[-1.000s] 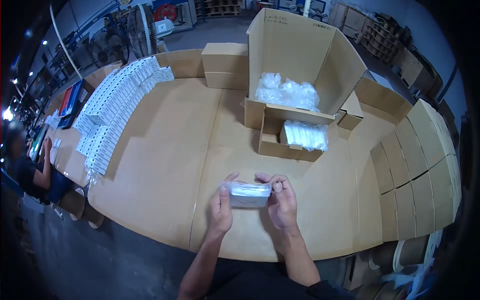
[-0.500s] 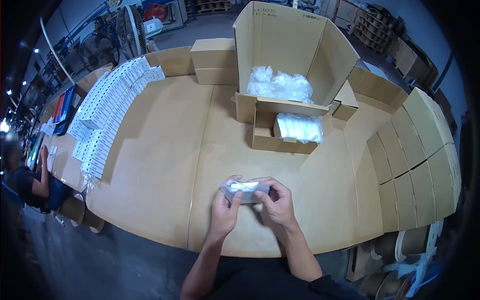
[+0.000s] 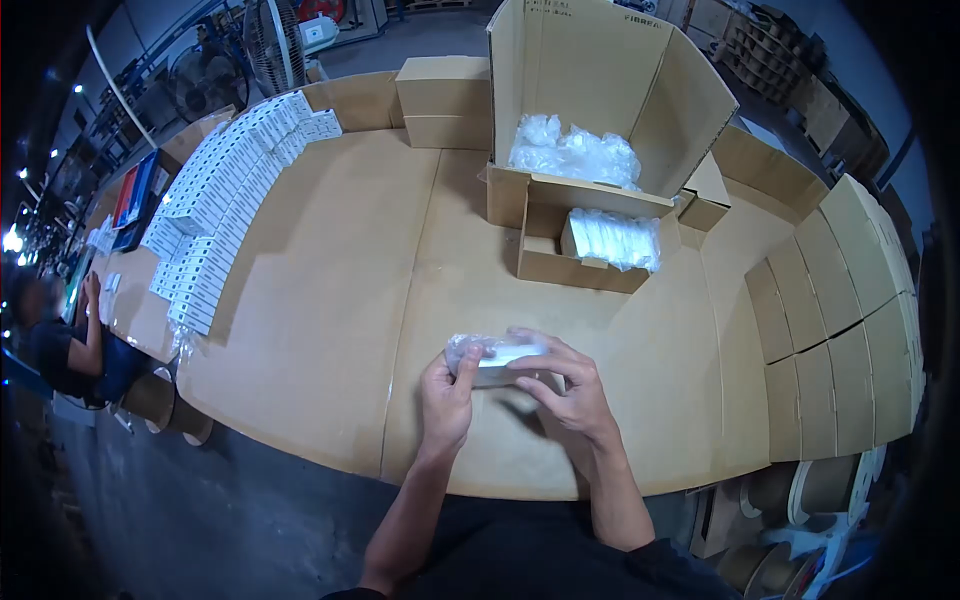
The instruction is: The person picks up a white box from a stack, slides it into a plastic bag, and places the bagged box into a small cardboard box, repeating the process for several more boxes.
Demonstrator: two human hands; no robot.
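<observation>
Over the front part of the cardboard-covered table, a small white box in clear plastic wrap [image 3: 494,372] is held up between my hands. My left hand [image 3: 449,398] is closed on its left end, thumb pressed on the near face. At the right end, my right hand [image 3: 572,392] has its fingers curled round the edge, the fingertips slightly blurred. Beyond them stands an open carton [image 3: 575,273] with a row of plastic-wrapped white packs [image 3: 613,240] in its right part.
A tall open carton [image 3: 590,70] behind holds clear plastic wrap [image 3: 573,155]. Stacked small white boxes [image 3: 225,200] line the left side. Closed brown cartons [image 3: 835,330] are stacked at right. Another person [image 3: 75,345] sits at far left.
My right hand has shifted its fingers at the box's right end, and more of the white box shows. The whole view has tilted down a little.
</observation>
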